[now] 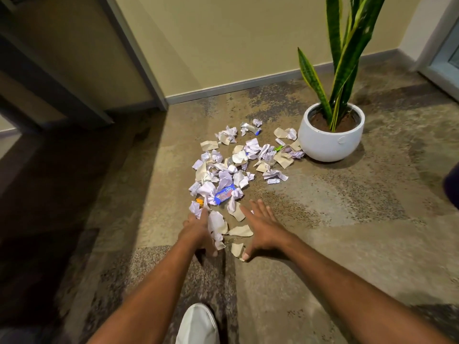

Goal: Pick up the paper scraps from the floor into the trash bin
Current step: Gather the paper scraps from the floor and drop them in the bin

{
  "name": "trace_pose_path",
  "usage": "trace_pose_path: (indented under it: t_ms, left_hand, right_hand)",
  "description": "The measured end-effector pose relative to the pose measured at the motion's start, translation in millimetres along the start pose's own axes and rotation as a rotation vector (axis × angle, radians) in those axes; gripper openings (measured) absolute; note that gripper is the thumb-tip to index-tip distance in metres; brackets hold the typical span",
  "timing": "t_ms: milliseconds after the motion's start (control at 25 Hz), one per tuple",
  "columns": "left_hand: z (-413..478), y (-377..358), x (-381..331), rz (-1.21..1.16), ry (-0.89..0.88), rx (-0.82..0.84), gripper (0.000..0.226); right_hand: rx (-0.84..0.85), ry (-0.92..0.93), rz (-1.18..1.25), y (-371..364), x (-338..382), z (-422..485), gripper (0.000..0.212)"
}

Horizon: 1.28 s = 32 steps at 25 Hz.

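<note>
Paper scraps [224, 175] crumpled and torn, floor [323, 219] mottled

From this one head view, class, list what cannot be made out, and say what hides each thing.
All in the head view:
- Trash bin: not in view; a dark object, cut off by the right edge, cannot be identified.
- Left hand: scraps hide its palm side; grip unclear.
- Blue wrapper: print too small.
- Plant: leaves cut by the top edge.

Paper scraps [217, 227] hide the palm of the left hand [196, 232]; the plant [347, 60] is cropped above.
</note>
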State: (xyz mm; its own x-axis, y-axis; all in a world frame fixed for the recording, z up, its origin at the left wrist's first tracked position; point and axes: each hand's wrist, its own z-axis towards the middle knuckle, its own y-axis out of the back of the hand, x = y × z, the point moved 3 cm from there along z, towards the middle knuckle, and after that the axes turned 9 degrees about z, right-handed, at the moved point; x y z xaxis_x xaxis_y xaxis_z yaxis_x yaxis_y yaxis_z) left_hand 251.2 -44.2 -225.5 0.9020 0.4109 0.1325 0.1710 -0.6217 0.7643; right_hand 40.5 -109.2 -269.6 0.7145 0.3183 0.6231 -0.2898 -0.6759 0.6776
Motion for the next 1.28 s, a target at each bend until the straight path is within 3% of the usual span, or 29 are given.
trace_pose_path:
  t_ms: [120,240,440,600,760,880,1000,1280]
  left_hand:
    - [-1.0,-17.0,-2.5,-0.049,-0.070,-0.149,0.125]
    - [-1.7,-23.1,-5.8,-0.195,-0.159,-0.286,0.093]
    - [-6.3,-21.6,-18.3,-0.408,-0.249,-0.306,0.086]
    - [-13.5,-20.1,-34.7,-0.538,-0.270,-0.336,0.079]
    - [-21.2,-10.6,-53.7,-0.739,-0.358,-0.385,0.035]
    - [-27.9,-4.4,-69.1,-0.990,-0.339,-0.174,0.045]
    - [-29.5,3.5,-89.1,-1.091,-0.356,-0.025,0.060]
    - [-28.9,32.9,-152.6,-1.226,-0.442,0.132,0.079]
  right_hand:
    - [0.008,0.049,-0.056,-16.5,14.3,6.1,0.166]
    - [-0.080,0.073,-0.135,-22.2,32.9,3.2,0.147]
    - [-0.242,0.067,-0.158,-22.4,49.9,-5.5,0.105]
    - [-0.319,0.031,0.010,-20.3,48.2,-12.0,0.085]
    - [-0.388,-0.073,0.388,-11.8,27.6,-10.2,0.074]
    - [-0.358,-0.170,0.653,4.7,16.2,-15.9,0.074]
    - [-0.363,-0.196,0.885,18.5,4.3,-22.0,0.059]
    - [-0.493,-0.246,1.037,77.6,-24.1,-51.3,0.069]
